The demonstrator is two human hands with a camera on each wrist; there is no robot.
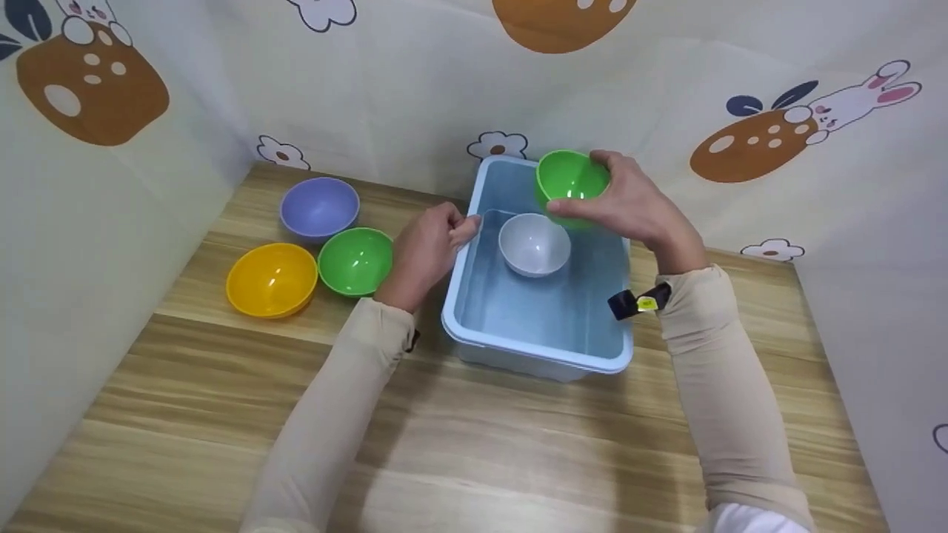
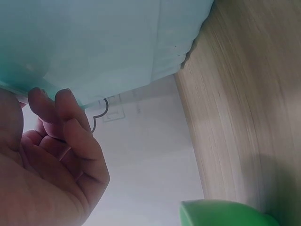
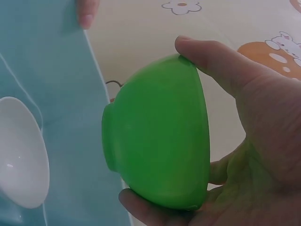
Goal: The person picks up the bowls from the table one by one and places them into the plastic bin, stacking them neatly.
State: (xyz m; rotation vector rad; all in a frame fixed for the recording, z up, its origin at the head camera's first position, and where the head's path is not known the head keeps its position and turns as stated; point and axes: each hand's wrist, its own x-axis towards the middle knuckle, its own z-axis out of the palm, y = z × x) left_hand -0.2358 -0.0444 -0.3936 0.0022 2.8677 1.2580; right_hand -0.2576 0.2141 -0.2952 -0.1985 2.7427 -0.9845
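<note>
Yellow leads on my head feed: the yellow bowl (image 1: 272,281) sits mouth up on the wooden tabletop (image 1: 222,414) at the left of the frame. Above it and slightly right I see the violet bowl (image 1: 319,209), then the standing green bowl (image 1: 354,260); these 3 are grouped close together, the green edge partly hidden by the left hand (image 1: 424,255). Near the centre, that hand has its fingers bent, pinching the left rim of the pale blue basin (image 1: 511,311). Inside the basin rests the white bowl (image 1: 534,248), also mouth up. To its upper right is the held green bowl (image 1: 570,178), raised and tilted over the far right part of the basin. The right hand (image 1: 637,196) grips it at the rim; my right wrist feed shows digits at its top and bottom, its base towards the left. Further right, a black device (image 1: 638,302) is strapped at the right sleeve (image 1: 700,307). Patterned cloth (image 1: 415,96) fills the upper frame.
</note>
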